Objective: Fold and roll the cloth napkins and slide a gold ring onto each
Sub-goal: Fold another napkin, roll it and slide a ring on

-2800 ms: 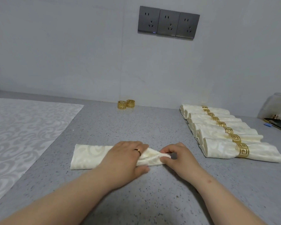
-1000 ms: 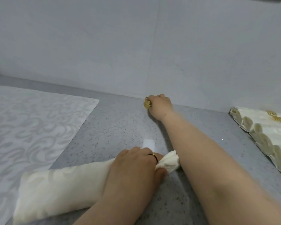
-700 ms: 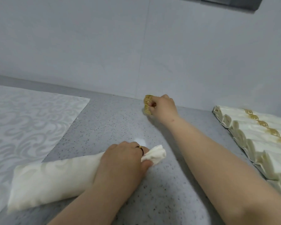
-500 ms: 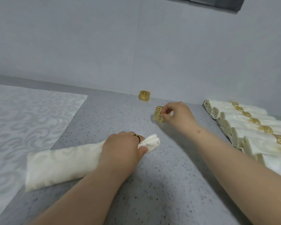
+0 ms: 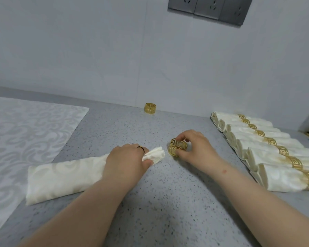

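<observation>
Napkin in cream, patterned cloth lies rolled on the counter, slanting from the lower left up toward the middle. The left hand is clamped over its right part with the fingers curled round the cloth, so a bunched tip pokes out past the knuckles. Just beside that tip, with a narrow gap between, is the gold ring. It is pinched between the thumb and fingers of the right hand, with its opening turned toward the tip. A thin finger band shows on the left hand.

Farther back, close to the wall, a second ring stands alone. To the right lies a row of finished napkins, side by side, each banded in gold. At the left a flat cloth, pale with a swirl pattern, is spread out.

All of it rests on a grey speckled countertop. Behind rises a plain pale wall with dark grey sockets at the top edge.
</observation>
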`<move>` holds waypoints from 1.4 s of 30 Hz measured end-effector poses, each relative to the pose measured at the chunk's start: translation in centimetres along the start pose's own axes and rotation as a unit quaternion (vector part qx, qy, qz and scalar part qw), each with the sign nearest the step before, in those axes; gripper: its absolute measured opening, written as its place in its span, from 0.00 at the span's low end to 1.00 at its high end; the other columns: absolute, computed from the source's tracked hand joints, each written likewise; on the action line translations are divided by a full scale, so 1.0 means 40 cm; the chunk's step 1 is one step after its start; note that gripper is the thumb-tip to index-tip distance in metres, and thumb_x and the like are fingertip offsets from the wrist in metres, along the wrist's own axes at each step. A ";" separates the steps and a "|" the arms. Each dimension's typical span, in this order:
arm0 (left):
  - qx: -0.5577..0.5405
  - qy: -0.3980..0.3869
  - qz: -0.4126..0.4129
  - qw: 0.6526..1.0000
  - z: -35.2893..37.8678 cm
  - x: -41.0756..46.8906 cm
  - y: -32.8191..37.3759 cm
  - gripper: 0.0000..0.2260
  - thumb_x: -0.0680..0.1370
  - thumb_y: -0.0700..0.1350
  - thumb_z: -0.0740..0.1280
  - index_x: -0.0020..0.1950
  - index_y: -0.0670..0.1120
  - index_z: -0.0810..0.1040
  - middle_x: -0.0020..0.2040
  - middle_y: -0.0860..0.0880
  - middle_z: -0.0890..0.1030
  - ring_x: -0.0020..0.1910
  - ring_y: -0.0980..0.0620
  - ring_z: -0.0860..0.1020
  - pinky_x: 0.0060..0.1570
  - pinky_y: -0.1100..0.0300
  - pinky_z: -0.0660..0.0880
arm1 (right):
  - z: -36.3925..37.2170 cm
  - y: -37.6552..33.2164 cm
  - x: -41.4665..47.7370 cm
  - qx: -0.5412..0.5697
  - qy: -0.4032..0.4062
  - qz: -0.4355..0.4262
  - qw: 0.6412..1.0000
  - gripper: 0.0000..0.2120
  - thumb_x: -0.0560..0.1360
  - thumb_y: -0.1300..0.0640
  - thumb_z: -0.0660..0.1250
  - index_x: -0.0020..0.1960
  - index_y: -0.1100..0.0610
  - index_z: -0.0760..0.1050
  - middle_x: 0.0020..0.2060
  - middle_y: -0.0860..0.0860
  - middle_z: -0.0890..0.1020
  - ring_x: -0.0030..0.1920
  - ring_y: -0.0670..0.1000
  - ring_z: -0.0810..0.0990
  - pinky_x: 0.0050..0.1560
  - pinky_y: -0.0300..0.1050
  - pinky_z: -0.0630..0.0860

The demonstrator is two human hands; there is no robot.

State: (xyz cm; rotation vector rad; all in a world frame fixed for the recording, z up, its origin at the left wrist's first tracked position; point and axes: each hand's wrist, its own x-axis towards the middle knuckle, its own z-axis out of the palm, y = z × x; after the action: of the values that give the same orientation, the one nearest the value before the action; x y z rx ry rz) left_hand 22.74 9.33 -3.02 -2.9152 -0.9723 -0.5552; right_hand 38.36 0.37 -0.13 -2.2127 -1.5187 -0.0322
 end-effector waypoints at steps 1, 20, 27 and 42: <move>0.001 0.000 -0.001 1.000 0.000 0.001 0.000 0.15 0.80 0.53 0.53 0.59 0.47 0.72 0.56 0.50 0.76 0.56 0.50 0.72 0.50 0.60 0.63 | 0.000 -0.002 0.000 0.002 0.001 0.000 1.000 0.17 0.73 0.56 0.67 0.60 0.54 0.71 0.58 0.49 0.73 0.60 0.49 0.67 0.61 0.40 0.62; -0.276 0.119 -0.007 0.954 -0.018 -0.023 0.019 0.23 0.67 0.59 0.55 0.53 0.52 0.81 0.45 0.56 0.79 0.41 0.58 0.73 0.40 0.74 0.63 | -0.017 -0.036 -0.148 0.581 0.005 0.226 0.782 0.21 0.72 0.69 0.66 0.62 0.56 0.66 0.48 0.52 0.77 0.48 0.52 0.79 0.49 0.42 0.78; -0.316 0.077 0.031 0.945 -0.024 -0.040 0.061 0.27 0.62 0.65 0.52 0.48 0.54 0.82 0.37 0.62 0.76 0.39 0.68 0.73 0.43 0.76 0.66 | 0.001 -0.018 -0.180 0.675 0.017 0.163 0.719 0.23 0.70 0.70 0.66 0.62 0.56 0.66 0.49 0.53 0.80 0.47 0.52 0.80 0.48 0.41 0.79; -0.248 0.055 0.116 0.960 -0.025 -0.047 0.066 0.21 0.67 0.62 0.56 0.47 0.54 0.83 0.41 0.64 0.77 0.47 0.62 0.73 0.39 0.75 0.66 | 0.007 -0.010 -0.177 0.522 0.008 0.059 0.851 0.24 0.69 0.72 0.67 0.54 0.47 0.66 0.56 0.50 0.75 0.50 0.45 0.78 0.52 0.37 0.76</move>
State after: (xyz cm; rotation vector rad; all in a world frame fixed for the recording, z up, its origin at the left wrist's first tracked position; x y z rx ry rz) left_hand 22.54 5.99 -2.50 -3.3071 -0.5223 -1.0646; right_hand 35.17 -5.65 -2.14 -1.3743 -0.9794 0.6554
